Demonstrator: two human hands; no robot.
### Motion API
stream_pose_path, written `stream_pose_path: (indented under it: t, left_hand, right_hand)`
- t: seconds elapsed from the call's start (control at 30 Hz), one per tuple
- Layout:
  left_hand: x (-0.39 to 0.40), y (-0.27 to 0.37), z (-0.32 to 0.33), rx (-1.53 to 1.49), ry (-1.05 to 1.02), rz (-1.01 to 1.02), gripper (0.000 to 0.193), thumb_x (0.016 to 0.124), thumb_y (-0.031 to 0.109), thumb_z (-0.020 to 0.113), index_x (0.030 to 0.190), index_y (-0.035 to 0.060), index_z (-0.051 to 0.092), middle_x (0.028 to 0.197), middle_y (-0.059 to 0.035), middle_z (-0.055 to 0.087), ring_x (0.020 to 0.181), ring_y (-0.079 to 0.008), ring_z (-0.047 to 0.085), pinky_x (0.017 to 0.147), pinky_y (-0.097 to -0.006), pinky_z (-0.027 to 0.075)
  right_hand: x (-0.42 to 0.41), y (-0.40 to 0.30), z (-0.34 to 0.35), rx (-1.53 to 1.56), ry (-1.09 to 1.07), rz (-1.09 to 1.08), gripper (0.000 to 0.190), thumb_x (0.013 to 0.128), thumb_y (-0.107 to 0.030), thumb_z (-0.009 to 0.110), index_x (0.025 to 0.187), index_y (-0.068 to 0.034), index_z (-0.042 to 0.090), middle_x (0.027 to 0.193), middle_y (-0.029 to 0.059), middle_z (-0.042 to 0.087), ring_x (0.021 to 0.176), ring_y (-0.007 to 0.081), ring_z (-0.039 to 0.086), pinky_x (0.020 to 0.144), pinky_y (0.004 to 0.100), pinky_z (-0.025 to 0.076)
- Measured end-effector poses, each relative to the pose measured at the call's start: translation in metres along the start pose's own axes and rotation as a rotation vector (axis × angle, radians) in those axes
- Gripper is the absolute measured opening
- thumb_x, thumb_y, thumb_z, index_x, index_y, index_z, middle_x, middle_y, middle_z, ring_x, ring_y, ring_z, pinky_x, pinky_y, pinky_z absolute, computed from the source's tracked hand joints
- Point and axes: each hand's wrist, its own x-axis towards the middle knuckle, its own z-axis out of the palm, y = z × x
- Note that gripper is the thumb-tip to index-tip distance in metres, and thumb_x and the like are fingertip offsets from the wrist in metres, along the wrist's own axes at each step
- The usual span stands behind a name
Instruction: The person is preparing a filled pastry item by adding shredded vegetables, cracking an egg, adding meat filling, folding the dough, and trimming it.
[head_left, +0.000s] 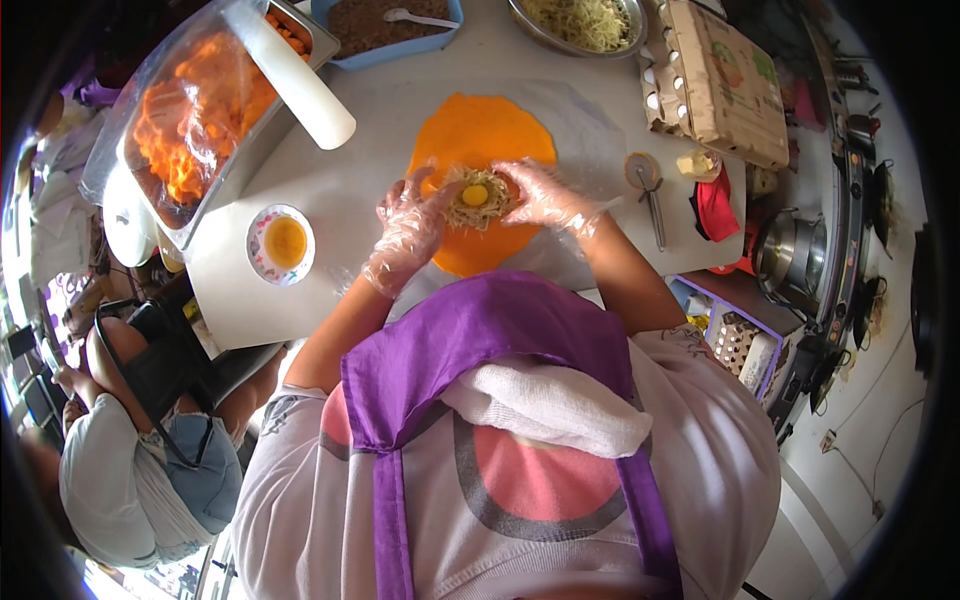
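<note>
A flat round of orange dough (480, 127) lies on a clear plastic sheet (592, 120). At its middle sits a nest of pale shredded filling (474, 217), with a yellow egg yolk (475, 196) resting in the hollow. My left hand (415, 221), in a clear plastic glove, is at the nest's left side with fingers apart and the thumb side against the shreds. On the opposite side my right hand (544, 193), gloved likewise, curves around the right edge, thumb and fingers spread. Neither hand grips anything that I can see.
A bowl of yellow liquid (286, 243) stands left, below a white rolling pin (292, 75) and a metal tray of orange dough (187, 142). A pastry wheel (649, 195) and egg cartons (716, 82) lie right. Behind are a blue tub (360, 30) and shreds bowl (634, 37). A person (142, 465) sits left.
</note>
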Motion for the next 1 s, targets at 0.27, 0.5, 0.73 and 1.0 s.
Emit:
stream_pose_path:
  t: [0.27,0.5,0.73,1.0]
  left_hand:
    - [-0.003,-0.011,0.011,-0.044,0.184,0.151,0.055,0.075,0.004,0.055,0.123,0.0311,0.058,0.140,-0.0083,0.038,0.122,-0.0403,0.038,0.097,-0.0537,0.033]
    - [-0.009,-0.029,0.025,-0.247,0.459,0.315,0.047,0.066,-0.002,0.055,0.108,0.0181,0.061,0.132,-0.0120,0.044,0.110,-0.0385,0.045,0.088,-0.0523,0.037]
    - [-0.012,-0.029,0.026,-0.211,0.462,0.079,0.055,0.066,-0.004,0.051,0.117,0.0166,0.055,0.130,-0.0127,0.044,0.116,-0.0391,0.041,0.092,-0.0530,0.035]
    - [-0.007,-0.029,0.022,-0.159,0.323,-0.084,0.066,0.069,-0.003,0.052,0.130,0.0208,0.050,0.136,-0.0108,0.038,0.122,-0.0369,0.038,0.098,-0.0511,0.033]
  right_hand:
    - [-0.001,0.009,0.013,0.005,0.143,-0.112,0.053,0.071,-0.003,0.072,0.121,-0.008,0.055,0.114,0.0124,0.057,0.108,0.0329,0.054,0.094,0.0391,0.045]
    - [0.002,0.011,0.006,-0.092,0.164,-0.151,0.034,0.072,-0.005,0.068,0.106,-0.005,0.061,0.099,0.0120,0.062,0.095,0.0322,0.060,0.083,0.0394,0.049]
    - [0.016,0.014,-0.011,0.043,0.110,0.035,0.021,0.074,-0.008,0.066,0.095,-0.003,0.065,0.091,0.0118,0.067,0.085,0.0276,0.064,0.077,0.0352,0.050]
    - [0.038,0.006,-0.013,0.220,0.077,0.020,0.016,0.075,-0.008,0.065,0.090,-0.002,0.065,0.082,0.0094,0.067,0.075,0.0212,0.063,0.071,0.0311,0.049]
